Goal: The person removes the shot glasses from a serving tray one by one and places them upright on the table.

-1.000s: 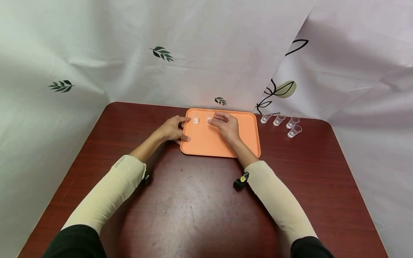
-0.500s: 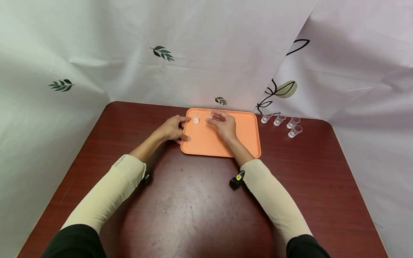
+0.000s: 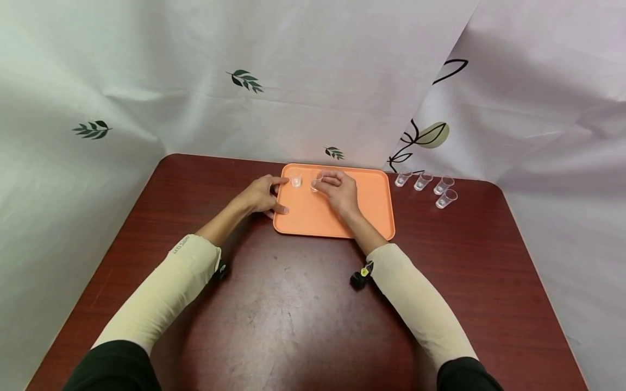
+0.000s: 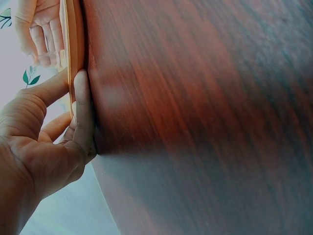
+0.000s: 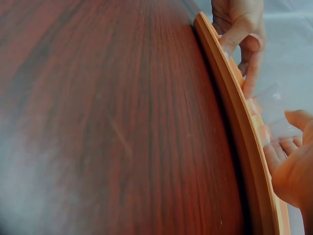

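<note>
An orange tray (image 3: 337, 225) lies at the back of the table. My left hand (image 3: 261, 194) grips its left edge, with thumb and forefinger over the rim; the left wrist view shows other fingers (image 4: 84, 107) lower, beside the tray's side. On the tray's far left part stands a clear plastic cup (image 3: 296, 181). Just right of it, my right hand (image 3: 343, 191) holds a second clear cup (image 3: 313, 188) between thumb and fingers, low over the tray or touching it. The right wrist view shows thumb and fingers around this cup, partly hidden.
To the tray's right stand several more clear cups (image 3: 423, 182), loosely grouped near the table's back edge. White cloth (image 3: 293, 81) with leaf prints hangs behind and on both sides. Bare dark red tabletop (image 3: 303, 304) lies in front of the tray.
My right hand has closed its thumb and fingers on the second cup, which has shifted slightly nearer to me on the tray. The left hand has stayed at the tray's edge.
</note>
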Demonstrator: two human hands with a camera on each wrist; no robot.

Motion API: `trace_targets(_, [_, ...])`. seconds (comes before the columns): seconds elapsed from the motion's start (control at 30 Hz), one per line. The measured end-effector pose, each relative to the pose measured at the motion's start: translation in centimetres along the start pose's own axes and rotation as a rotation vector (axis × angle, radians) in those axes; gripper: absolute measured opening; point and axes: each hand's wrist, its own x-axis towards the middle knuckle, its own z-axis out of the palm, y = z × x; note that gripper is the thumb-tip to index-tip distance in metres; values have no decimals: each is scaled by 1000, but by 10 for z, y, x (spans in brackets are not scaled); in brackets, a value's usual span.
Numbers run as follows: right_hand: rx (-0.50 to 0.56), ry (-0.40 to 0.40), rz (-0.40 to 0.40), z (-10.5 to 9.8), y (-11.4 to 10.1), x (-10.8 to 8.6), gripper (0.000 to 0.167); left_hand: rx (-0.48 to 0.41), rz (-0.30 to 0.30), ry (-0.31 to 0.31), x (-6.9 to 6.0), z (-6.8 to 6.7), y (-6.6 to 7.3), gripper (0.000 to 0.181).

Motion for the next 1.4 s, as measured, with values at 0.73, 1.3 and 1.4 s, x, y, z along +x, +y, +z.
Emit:
trace_targets(0.73, [-62,-126,18,-34,-4,-27,44,4,12,0,-1,1,-1,98])
trace_targets(1.3, [-26,-51,41,-72,-9,-41,45,11,16,-5,1,0,0,99])
trace_targets(1.4, [8,-48,50,-77,-9,-43,46,13,18,-4,0,0,-1,99])
